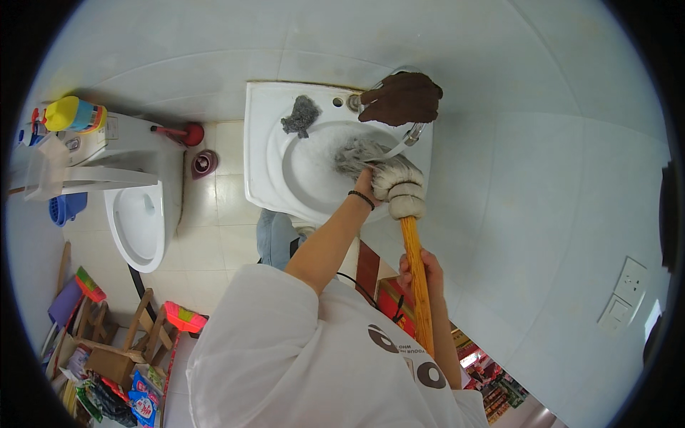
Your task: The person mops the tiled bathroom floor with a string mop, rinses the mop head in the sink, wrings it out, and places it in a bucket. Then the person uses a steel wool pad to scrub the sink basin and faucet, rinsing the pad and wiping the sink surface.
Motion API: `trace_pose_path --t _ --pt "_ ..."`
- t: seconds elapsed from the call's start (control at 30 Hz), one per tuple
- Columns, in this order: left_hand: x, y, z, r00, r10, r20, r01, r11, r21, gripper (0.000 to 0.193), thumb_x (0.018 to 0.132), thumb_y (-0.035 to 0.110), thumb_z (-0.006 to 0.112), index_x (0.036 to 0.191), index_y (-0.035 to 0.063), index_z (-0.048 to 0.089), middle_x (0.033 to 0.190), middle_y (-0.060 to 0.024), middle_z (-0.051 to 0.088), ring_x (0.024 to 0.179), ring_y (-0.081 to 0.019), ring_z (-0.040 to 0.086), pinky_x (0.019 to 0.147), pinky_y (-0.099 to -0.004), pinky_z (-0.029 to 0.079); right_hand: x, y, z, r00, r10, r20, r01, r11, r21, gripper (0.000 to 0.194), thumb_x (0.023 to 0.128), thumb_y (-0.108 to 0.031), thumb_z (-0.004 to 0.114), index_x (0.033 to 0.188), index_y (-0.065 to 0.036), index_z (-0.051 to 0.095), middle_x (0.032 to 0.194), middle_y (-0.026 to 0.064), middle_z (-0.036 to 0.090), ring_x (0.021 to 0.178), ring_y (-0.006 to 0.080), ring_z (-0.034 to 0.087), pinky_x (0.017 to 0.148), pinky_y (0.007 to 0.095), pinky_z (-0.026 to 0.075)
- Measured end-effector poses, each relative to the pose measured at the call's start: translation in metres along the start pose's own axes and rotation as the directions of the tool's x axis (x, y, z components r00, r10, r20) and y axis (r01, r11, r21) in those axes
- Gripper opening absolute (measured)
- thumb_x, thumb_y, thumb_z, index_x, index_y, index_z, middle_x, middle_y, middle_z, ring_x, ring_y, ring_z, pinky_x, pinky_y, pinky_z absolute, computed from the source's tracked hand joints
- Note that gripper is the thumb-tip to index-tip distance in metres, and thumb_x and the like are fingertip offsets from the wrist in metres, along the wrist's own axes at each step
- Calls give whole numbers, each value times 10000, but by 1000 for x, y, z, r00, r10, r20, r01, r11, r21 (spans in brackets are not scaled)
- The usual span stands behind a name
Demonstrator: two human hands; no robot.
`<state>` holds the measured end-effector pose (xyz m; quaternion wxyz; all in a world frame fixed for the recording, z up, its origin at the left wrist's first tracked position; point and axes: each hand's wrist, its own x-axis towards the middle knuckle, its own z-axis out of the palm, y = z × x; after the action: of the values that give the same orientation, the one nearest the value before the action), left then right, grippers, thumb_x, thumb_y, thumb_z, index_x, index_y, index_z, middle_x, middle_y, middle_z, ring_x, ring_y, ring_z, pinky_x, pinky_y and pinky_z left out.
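Observation:
A string mop with a wooden handle point(411, 241) lies over the right side of a white washbasin point(259, 176). Grey wet strands point(356, 155) of its head hang into the bowl, and water runs onto them from the faucet point(413, 135). My left hand point(368, 187), with a dark bead bracelet at the wrist, is at the mop head's strands; its fingers are partly hidden beneath them. Lower down, my right hand point(425, 273) is closed around the wooden handle. A brown cloth point(401, 99) drapes over the faucet, and a grey scouring pad point(301, 116) rests on the basin's back left rim.
To the left stands a toilet point(136, 224) with a yellow bottle point(75, 114) on its tank. A red plunger point(191, 134) is beside it. Brooms point(184, 316), wooden stools point(142, 326) and bags are at the lower left. The tiled wall point(524, 187) is close on the right.

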<state>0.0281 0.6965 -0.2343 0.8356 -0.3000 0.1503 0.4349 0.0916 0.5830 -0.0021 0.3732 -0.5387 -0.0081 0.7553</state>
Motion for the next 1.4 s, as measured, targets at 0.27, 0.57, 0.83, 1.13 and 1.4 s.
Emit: trace_pose_path --t 0.27,0.57,0.83,1.13,1.4 --pt "-52 27 1 906 -45 421 54 999 -10 431 880 344 465 1211 68 468 1209 -113 521 1130 -273 488 985 -414 375 16 3 -6 930 27 367 -179 904 387 331 892 -262 474 1119 -21 473 656 18 424 529 95 416 467 235 318" --pt "12 37 -37 991 119 67 -126 986 107 360 858 328 559 1086 49 553 1088 -126 590 987 -250 568 880 -396 469 -7 2 5 958 286 24 -280 916 286 363 897 -189 511 1202 -14 419 814 49 501 560 79 456 450 212 394" --pt "36 20 -56 979 193 -58 -183 972 146 335 881 262 483 1106 19 540 1070 -114 588 954 -247 565 828 -374 476 -15 -20 -7 959 78 -272 -246 705 -665 255 894 -186 533 1083 -20 486 666 18 491 468 74 450 384 224 390" --pt "3 25 -50 955 276 108 -263 957 -123 392 860 347 457 1082 45 574 1093 -113 592 990 -288 556 892 -453 435 -32 -28 14 928 62 -368 -266 803 -533 237 920 -237 425 990 -23 498 677 43 515 460 98 460 391 237 404" --pt "34 41 -68 979 200 38 -199 980 -27 301 853 263 486 1043 53 588 1062 -96 604 965 -272 572 877 -431 454 -20 -31 14 938 29 -346 -220 820 -529 227 923 -242 402 949 -33 486 720 60 538 485 102 476 403 230 407"
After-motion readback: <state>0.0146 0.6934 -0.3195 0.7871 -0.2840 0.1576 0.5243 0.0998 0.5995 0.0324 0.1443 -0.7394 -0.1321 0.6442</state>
